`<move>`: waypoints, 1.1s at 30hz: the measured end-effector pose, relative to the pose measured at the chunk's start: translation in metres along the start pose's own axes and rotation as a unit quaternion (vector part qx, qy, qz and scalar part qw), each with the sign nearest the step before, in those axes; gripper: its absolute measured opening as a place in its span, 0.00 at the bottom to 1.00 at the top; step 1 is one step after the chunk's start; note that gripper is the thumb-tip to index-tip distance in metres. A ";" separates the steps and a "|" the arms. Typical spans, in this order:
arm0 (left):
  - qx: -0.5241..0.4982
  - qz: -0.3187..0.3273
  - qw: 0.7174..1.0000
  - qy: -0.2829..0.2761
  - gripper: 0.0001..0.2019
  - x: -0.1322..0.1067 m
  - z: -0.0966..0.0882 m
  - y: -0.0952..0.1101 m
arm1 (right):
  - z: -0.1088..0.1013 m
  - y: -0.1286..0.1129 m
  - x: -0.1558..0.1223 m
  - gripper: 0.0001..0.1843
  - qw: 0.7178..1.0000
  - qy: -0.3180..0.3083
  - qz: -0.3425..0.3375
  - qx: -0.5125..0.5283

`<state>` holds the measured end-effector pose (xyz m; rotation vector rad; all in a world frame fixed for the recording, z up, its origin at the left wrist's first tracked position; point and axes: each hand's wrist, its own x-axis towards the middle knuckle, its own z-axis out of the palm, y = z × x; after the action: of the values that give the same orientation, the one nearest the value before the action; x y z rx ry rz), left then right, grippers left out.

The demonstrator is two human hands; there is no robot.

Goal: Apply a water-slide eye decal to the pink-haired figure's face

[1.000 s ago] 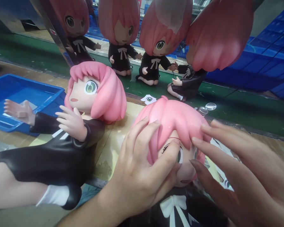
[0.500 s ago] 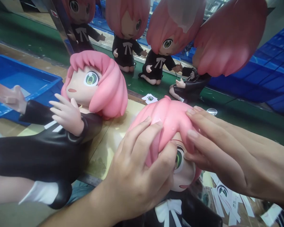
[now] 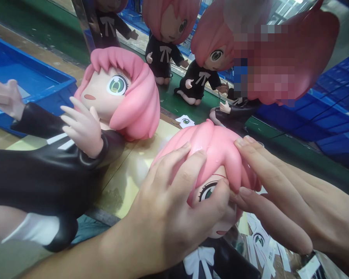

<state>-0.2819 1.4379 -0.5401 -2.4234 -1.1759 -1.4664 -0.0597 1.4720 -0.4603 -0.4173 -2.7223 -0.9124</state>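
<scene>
At lower centre, the left hand (image 3: 174, 217) clasps the pink-haired vinyl doll head (image 3: 212, 151), thumb by its eye. The right hand (image 3: 282, 201) presses flat fingers (not gripping) on the fringe. Uneven pressure could smear or skew the eye decal; loose eye stickers (image 3: 261, 244) lie just below.

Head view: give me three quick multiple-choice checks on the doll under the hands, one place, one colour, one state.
1. Where does the blue bin sit?
A. far left
B. far right
C. under the hands

2. What colour is the hair of the near doll?
A. black
B. pink
C. green

3. How does the lying doll rest?
A. upright
B. hanging
C. on its back

Answers: 1 A, it is at the left edge; 2 B, pink shows between the left hand and right hand; 3 C, its face points up.
</scene>
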 end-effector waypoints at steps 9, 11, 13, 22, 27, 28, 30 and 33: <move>0.005 0.001 1.000 0.000 0.17 0.002 -0.001 0.003 | 0.003 0.002 0.004 0.16 0.999 0.012 -0.036 0.001; 0.008 0.004 1.000 -0.004 0.17 0.003 -0.003 0.003 | 0.004 0.001 0.004 0.16 0.999 0.016 -0.029 -0.001; 0.018 0.010 1.000 -0.006 0.17 0.005 -0.003 0.004 | 0.004 0.000 0.005 0.17 1.000 0.013 -0.022 0.000; 0.010 -0.006 1.000 0.005 0.16 0.002 0.001 0.005 | -0.005 0.011 0.004 0.18 0.996 -0.024 -0.078 -0.022; 0.016 0.001 1.000 -0.004 0.17 0.001 -0.001 0.003 | -0.004 0.007 0.006 0.16 0.998 -0.012 -0.063 -0.009; 0.019 0.002 1.000 -0.003 0.17 0.001 0.000 0.004 | -0.003 0.005 0.006 0.16 0.999 -0.005 -0.050 -0.005; 0.020 0.001 1.000 0.005 0.17 0.001 0.000 0.004 | -0.001 0.003 0.006 0.16 1.000 0.009 -0.030 -0.003; 0.016 -0.002 1.000 0.010 0.16 0.001 0.001 0.005 | -0.002 0.004 0.007 0.17 0.998 -0.012 -0.056 -0.015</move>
<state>-0.2775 1.4357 -0.5380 -2.3802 -1.1918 -1.4580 -0.0643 1.4749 -0.4549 -0.2855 -2.7815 -0.9843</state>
